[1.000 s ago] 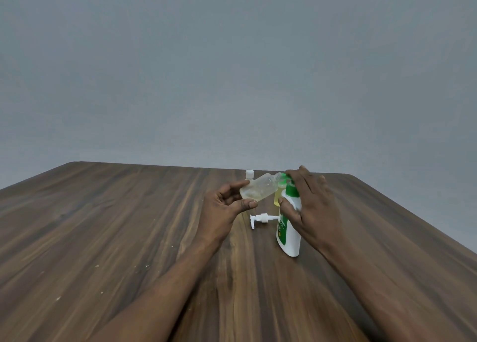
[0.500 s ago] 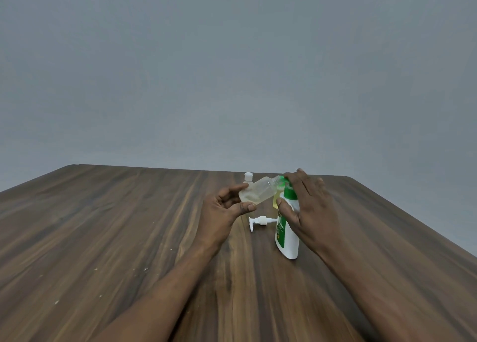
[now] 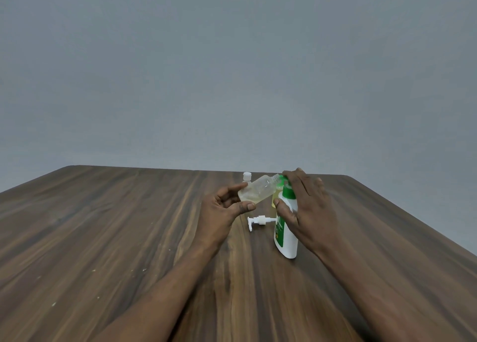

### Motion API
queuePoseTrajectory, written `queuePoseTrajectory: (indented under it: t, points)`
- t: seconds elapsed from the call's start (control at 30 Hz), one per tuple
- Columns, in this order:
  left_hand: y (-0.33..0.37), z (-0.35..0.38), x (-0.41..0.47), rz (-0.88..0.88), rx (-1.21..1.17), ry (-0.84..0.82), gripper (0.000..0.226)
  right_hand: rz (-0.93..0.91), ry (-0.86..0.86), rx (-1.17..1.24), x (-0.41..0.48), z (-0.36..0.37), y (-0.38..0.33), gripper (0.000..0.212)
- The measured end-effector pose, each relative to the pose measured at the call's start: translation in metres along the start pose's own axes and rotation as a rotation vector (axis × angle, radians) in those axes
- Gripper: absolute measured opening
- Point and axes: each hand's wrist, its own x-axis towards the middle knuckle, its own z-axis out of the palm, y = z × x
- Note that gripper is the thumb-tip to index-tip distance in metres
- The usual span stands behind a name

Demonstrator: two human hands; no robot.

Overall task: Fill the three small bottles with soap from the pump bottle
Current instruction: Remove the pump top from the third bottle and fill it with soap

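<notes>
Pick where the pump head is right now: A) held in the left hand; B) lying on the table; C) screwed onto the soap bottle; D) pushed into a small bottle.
B: the white pump head lies on the wooden table, beside the soap bottle that the right hand grips.

left hand (image 3: 222, 212) — palm turned inward, thumb and fingertips pinching small bottle (image 3: 258, 190) | right hand (image 3: 307, 210) — back to camera, fingers curled over top of pump bottle (image 3: 286, 236), thumb on its side | forearms bare (both reach forward, converging) | hands near, not touching
</notes>
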Motion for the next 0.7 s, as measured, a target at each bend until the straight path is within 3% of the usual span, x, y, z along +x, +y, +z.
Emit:
queuePoseTrajectory:
  t: [0.4,0.7]
  points:
    - [0.0008,-0.0009,0.0005,0.006,0.013,-0.001,0.047,0.017,-0.001,-0.003,0.0001,-0.0030,-0.0033,0.064]
    - [-0.0018,-0.0023,-0.0002,-0.005,0.014,0.012,0.048,0.013,-0.012,-0.030,0.0005,-0.0003,-0.0028,0.055]
